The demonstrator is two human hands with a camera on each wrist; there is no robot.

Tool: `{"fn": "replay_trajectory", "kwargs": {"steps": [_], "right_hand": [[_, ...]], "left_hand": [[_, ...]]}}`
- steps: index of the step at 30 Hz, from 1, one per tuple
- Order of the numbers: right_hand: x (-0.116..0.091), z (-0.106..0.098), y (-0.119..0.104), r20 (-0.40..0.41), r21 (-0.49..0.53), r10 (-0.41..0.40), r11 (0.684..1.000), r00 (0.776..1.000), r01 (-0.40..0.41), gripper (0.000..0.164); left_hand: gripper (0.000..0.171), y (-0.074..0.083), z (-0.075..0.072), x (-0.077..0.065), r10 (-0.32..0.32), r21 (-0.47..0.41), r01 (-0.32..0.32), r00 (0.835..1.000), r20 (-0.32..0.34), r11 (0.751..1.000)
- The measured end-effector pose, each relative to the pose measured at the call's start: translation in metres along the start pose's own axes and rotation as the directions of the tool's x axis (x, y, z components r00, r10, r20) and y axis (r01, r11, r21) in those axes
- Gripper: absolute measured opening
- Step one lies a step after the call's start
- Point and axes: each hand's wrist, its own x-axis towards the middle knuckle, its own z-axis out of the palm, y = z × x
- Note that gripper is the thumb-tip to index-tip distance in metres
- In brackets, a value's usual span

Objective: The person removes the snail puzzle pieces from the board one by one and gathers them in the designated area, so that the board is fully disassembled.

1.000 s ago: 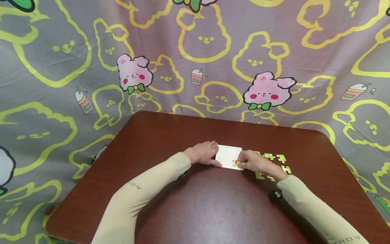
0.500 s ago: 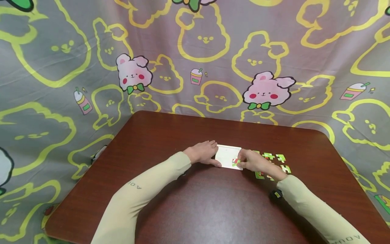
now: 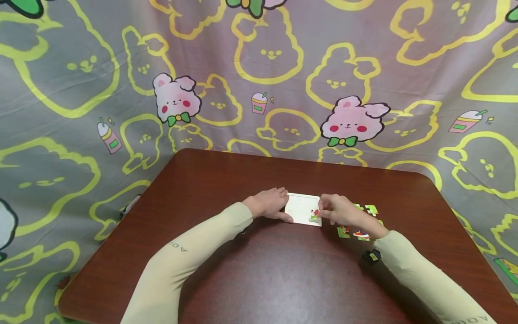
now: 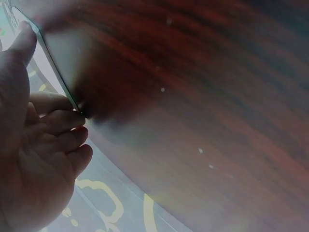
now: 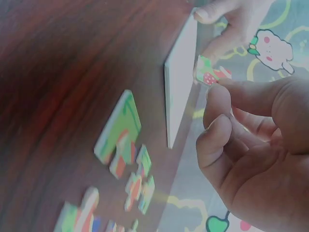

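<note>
A white puzzle board [image 3: 301, 204] lies on the brown table. My left hand [image 3: 270, 203] grips its left side, with the thumb at the near corner and the fingers at the far one. In the left wrist view, the left hand's thumb [image 4: 24, 43] rests on the board's edge. My right hand [image 3: 337, 209] pinches a green and red puzzle piece [image 3: 314, 215] between thumb and forefinger. The piece is tilted and overlaps the board's near right corner in the head view. A red-dotted shape shows on the held piece [image 5: 208, 72] in the right wrist view.
Several loose puzzle pieces [image 3: 343, 232] lie right of the board, partly hidden under the right forearm. In the right wrist view a green edge piece [image 5: 123, 128] lies nearest the board. A patterned curtain [image 3: 226, 54] hangs behind the brown table [image 3: 251, 279].
The right hand has lifted slightly and turned, drawing up the puzzle piece, which now tilts more. More loose pieces show below the right hand. The left hand stays on the board.
</note>
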Motion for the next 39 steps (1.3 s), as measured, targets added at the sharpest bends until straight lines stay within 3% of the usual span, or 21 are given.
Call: {"fn": "replay_trajectory", "kwargs": {"steps": [5,26,39], "right_hand": [[-0.010,-0.012,0.006,0.031,0.020,-0.004,1.000,1.000,0.003,0.012],[-0.066,-0.058,0.068,0.202,0.106,-0.030,0.994,0.979,0.009,0.015],[-0.100,-0.070,0.105,0.192,0.163,-0.003,0.986,0.981,-0.029,0.016]], "left_hand": [[0.092,0.000,0.000,0.000,-0.004,0.004,0.004,1.000,0.005,1.000],[0.092,-0.001,-0.002,-0.003,0.006,-0.011,-0.006,1.000,0.017,1.000],[0.092,-0.001,-0.003,-0.003,0.007,-0.013,-0.007,1.000,0.022,1.000]]}}
